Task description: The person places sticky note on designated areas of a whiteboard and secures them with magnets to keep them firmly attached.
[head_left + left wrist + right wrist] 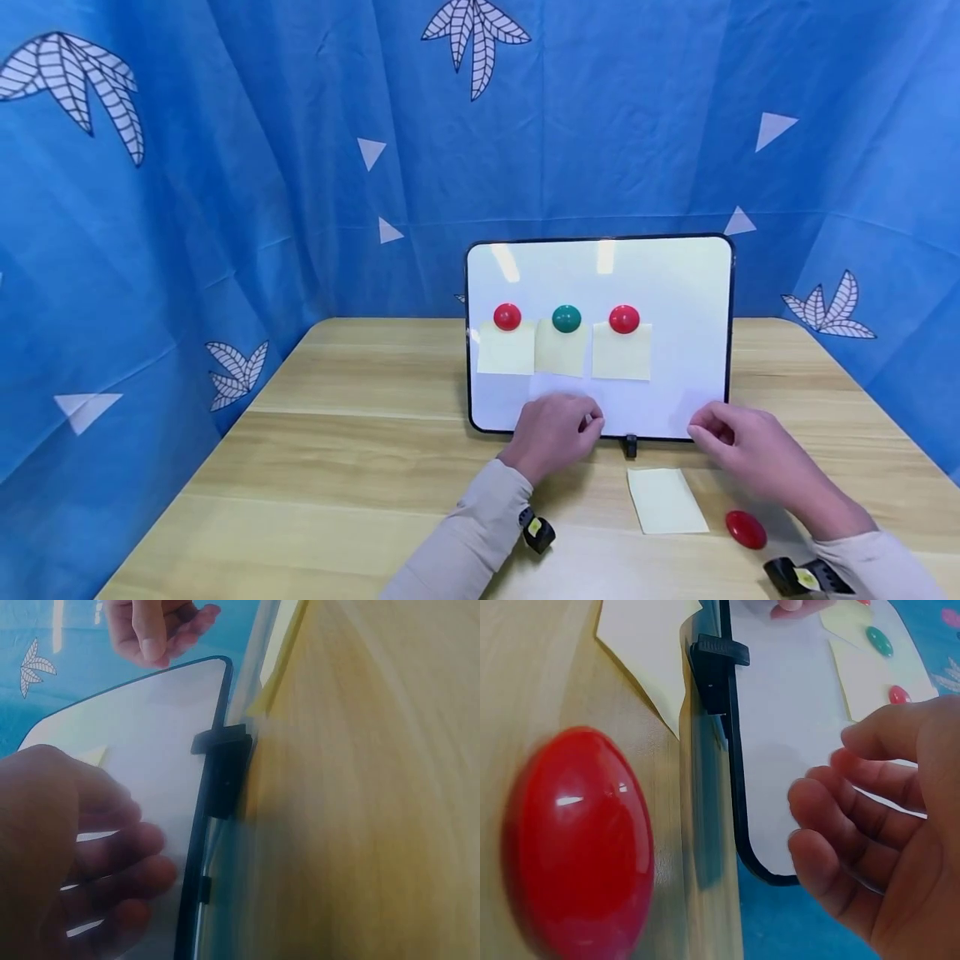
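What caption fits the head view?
Both hands near a whiteboard holding three magnet-pinned notes.

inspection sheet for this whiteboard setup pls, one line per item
Surface: wooden table, light, bare grain.
Job's things: whiteboard upright on a black foot; three yellow notes pinned in a row by the left red magnet, green magnet and right red magnet; a loose note and a loose red magnet lie on the table.
Clutter: nothing seen.
Grippers: left hand and right hand are at the board's lower edge, fingers loosely curled, holding nothing.
Cables: nothing seen; black wrist straps only.
Surroundings: blue leaf-print cloth on three sides.
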A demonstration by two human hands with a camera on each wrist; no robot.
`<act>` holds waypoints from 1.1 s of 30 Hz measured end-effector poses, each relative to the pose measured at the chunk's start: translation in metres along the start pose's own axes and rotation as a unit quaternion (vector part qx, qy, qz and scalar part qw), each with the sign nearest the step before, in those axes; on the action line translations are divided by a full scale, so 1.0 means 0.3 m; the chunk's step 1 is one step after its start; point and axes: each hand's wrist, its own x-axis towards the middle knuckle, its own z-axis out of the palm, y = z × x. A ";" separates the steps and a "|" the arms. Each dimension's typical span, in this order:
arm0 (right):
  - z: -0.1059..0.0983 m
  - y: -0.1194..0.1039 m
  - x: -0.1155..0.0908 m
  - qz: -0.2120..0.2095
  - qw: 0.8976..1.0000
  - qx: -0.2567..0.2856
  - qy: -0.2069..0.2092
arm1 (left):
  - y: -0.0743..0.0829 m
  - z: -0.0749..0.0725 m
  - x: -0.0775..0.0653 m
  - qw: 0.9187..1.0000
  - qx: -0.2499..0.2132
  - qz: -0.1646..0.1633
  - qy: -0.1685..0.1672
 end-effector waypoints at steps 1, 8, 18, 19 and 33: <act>0.000 0.003 0.000 0.003 1.000 0.000 -0.009 | -0.002 -0.001 -0.004 1.000 -0.005 -0.003 -0.008; -0.019 0.033 -0.021 0.025 0.997 -0.001 -0.067 | 0.007 -0.005 0.000 0.997 -0.047 -0.009 -0.069; -0.037 0.077 -0.034 0.034 0.995 0.000 -0.094 | 0.045 0.022 -0.013 0.993 -0.039 0.024 -0.112; -0.037 0.081 -0.034 0.033 0.995 -0.001 -0.098 | 0.048 0.024 -0.014 0.992 -0.039 0.026 -0.116; -0.051 0.131 -0.048 0.116 0.971 0.014 -0.209 | 0.091 0.052 -0.023 0.988 -0.002 0.039 -0.147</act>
